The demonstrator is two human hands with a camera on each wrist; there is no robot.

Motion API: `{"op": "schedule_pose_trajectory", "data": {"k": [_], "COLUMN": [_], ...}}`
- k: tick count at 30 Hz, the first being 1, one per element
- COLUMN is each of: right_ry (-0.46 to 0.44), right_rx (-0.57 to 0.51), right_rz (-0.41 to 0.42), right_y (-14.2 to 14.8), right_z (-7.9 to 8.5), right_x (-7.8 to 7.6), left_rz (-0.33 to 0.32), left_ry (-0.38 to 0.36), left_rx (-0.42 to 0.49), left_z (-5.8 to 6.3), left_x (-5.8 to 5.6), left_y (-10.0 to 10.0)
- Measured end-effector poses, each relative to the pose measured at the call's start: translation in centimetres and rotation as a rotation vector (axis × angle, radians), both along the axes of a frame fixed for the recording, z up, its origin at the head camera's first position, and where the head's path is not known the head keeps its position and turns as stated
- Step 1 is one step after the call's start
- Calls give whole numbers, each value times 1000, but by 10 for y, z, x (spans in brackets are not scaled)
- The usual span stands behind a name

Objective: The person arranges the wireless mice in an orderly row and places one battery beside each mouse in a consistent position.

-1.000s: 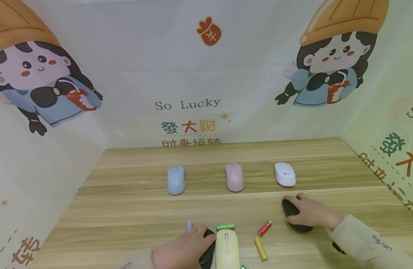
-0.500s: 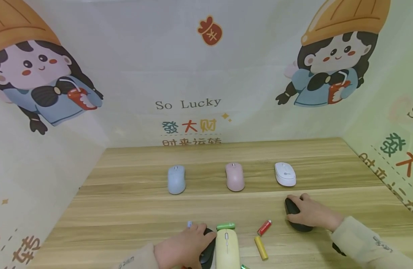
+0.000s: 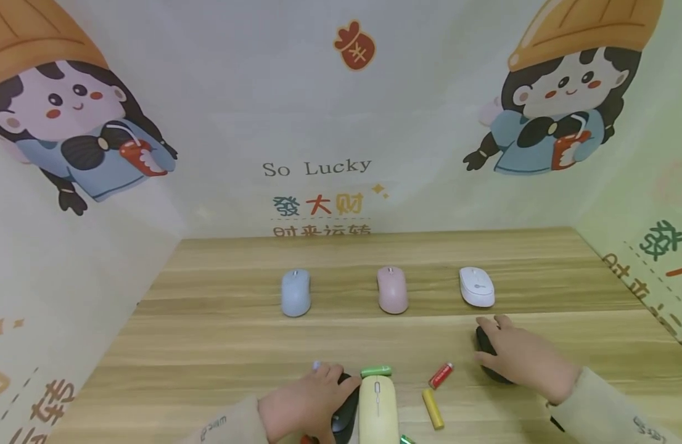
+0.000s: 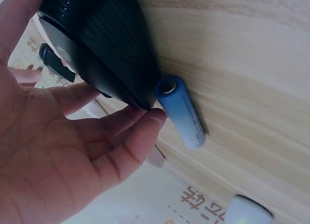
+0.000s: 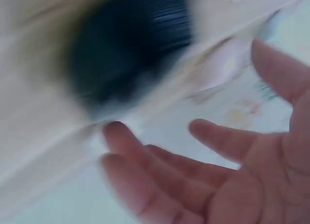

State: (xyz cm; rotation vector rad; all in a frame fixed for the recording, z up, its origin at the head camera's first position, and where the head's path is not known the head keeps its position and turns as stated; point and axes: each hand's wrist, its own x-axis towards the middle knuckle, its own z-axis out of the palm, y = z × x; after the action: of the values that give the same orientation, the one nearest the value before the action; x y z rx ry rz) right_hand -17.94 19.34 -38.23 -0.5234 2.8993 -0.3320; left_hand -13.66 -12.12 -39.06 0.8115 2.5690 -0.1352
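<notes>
My left hand [image 3: 310, 401] grips a black computer mouse [image 3: 348, 410] at the front of the table, its thumb on the side facing the yellow mouse [image 3: 378, 410]. In the left wrist view a blue battery [image 4: 181, 112] lies against that black mouse [image 4: 104, 44], beside the fingertips. My right hand [image 3: 526, 357] hovers over a second black mouse [image 3: 488, 351], fingers spread; the right wrist view, though blurred, shows them apart from this mouse [image 5: 131, 49]. A green battery [image 3: 377, 371] touches the front end of the yellow mouse.
A blue mouse [image 3: 295, 293], a pink mouse [image 3: 393, 291] and a white mouse [image 3: 476, 287] stand in a row farther back. Between the hands lie a red battery [image 3: 441, 375] and a yellow battery [image 3: 433, 409]. Printed cloth [image 3: 430, 203] walls the table on three sides.
My right hand has let go of its black mouse and lifted slightly, after that mouse shifted a little to the right. The left hand keeps its grip. The head view has shifted slightly.
</notes>
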Motion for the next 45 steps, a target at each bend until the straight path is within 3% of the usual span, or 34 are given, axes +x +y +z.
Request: {"op": "schedule_pose_trajectory", "data": {"k": [3, 5, 7, 10, 14, 20, 29, 34, 45], "right_ry": [178, 246, 249, 178, 132, 132, 115, 47, -105], "right_rx": [-14, -57, -72, -54, 32, 39, 37, 47, -77], "right_rz": [109, 216, 325, 483, 568, 483, 329, 242, 154], "right_y": [-29, -51, -72, -100, -127, -143, -154, -156, -155], "right_z": [8, 8, 3, -8, -21, -29, -33, -33, -33], "right_x": [18, 28, 37, 46, 50, 53, 56, 56, 45], "left_rz": [-16, -21, -12, 0, -3, -22, 14, 12, 31], "left_ry": [4, 6, -1, 0, 16, 29, 11, 19, -1], "left_rx": [7, 18, 22, 25, 32, 55, 98, 104, 92], "left_z": [-1, -1, 0, 0, 0, 1, 0, 0, 0], "left_x": [-1, -2, -2, -1, -1, 0, 0, 0, -1], "left_y": [-1, -2, -3, -3, -2, -1, -2, -1, -1]}}
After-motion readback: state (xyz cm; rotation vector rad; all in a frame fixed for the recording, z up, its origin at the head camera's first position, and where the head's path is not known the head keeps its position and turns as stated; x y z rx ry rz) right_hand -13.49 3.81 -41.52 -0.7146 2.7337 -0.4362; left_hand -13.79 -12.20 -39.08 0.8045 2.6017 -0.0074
